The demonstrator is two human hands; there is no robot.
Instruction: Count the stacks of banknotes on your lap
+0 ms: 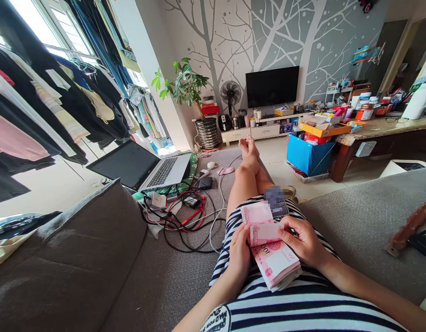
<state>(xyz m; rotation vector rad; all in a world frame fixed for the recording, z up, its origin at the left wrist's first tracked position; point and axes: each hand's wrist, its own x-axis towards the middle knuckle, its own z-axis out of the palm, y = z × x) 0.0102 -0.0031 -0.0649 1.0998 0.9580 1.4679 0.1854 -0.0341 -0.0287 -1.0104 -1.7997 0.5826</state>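
Note:
A thick stack of pink 100 banknotes [275,263] rests on my lap, over the striped clothing [323,302]. My left hand [239,249] is closed on the left edge of the banknotes, its thumb near the fold. Between the thumb and fingers of my right hand [304,240] is the right end of a raised banknote [264,234], which bends across the stack. Further notes [256,214] extend beyond it toward my knees. A dark phone-like object [279,210], partly blurred out, lies on my lap just past the notes.
Left on the sofa [185,276] are an open laptop [168,170] and tangled cables [188,221] with chargers. A remote [423,240] lies at the right edge. Beyond stand a blue box [308,154], a cluttered table [382,127], a fan [230,94] and a television [272,86].

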